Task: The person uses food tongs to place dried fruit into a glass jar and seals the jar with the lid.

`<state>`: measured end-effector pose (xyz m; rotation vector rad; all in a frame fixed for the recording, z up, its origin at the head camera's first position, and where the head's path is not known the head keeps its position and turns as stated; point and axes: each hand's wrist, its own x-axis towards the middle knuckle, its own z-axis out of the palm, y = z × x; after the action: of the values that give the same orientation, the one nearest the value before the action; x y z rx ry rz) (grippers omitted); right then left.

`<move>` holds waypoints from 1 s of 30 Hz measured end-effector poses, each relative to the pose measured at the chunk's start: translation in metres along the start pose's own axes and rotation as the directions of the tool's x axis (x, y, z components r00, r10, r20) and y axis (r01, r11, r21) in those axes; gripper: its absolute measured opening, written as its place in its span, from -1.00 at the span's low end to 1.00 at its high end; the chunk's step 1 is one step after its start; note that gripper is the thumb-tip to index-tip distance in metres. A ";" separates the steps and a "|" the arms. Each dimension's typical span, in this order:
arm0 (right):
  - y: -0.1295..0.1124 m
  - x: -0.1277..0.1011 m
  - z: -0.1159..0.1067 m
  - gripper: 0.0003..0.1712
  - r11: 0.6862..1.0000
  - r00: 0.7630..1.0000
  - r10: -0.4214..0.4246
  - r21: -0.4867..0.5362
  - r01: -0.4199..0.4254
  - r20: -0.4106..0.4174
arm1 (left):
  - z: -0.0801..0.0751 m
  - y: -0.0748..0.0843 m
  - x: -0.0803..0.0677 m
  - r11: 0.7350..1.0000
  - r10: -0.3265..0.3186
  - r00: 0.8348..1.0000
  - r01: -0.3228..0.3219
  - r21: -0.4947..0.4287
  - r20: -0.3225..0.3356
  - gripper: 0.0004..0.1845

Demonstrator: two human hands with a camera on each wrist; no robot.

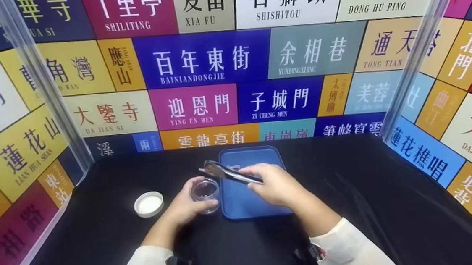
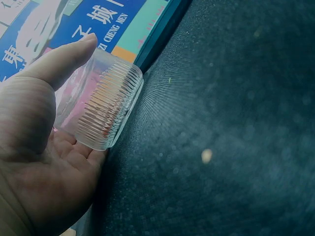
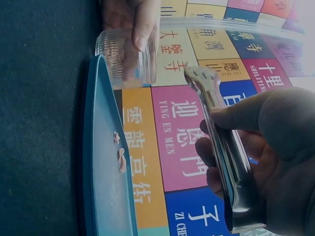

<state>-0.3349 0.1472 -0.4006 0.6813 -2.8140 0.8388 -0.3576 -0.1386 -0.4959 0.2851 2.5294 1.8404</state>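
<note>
My left hand [image 1: 184,202] grips a clear jar [image 1: 204,189] with ribbed sides, thumb on the near side and fingers around the far side. No lid is on the jar. In the left wrist view the jar's ribbed wall [image 2: 110,101] stands close over the black cloth. Metal tongs [image 3: 224,142] are held in my right hand [image 1: 276,184], with the thumb pressing one arm and the fingers curled round the other. Their tips point left, above and just beyond the jar mouth. Whether anything sits between the tips, I cannot tell.
A blue tray [image 1: 254,204] lies right of the jar, partly under my right hand. Small pinkish pieces [image 3: 121,160] lie on it. A white round lid [image 1: 149,204] rests on the black cloth [image 1: 237,250] at left. Panels with printed characters [image 1: 203,59] enclose the table.
</note>
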 end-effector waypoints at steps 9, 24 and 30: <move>-0.002 -0.001 0.002 -0.54 0.998 0.998 -0.052 -0.021 0.053 0.037 | -0.001 0.000 -0.001 1.000 -0.002 1.000 0.002 0.006 0.006 0.01; 0.001 0.000 0.002 -0.36 1.000 1.000 0.020 0.002 -0.020 -0.013 | -0.001 0.000 0.000 1.000 -0.008 1.000 0.008 -0.011 0.010 -0.01; 0.013 0.005 0.005 -0.25 0.993 0.992 0.117 -0.018 -0.118 -0.050 | -0.001 -0.001 0.000 1.000 -0.003 1.000 0.003 -0.025 0.011 -0.03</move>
<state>-0.3449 0.1525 -0.4096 0.4888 -2.8376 0.8315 -0.3577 -0.1395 -0.4970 0.2904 2.4957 1.8627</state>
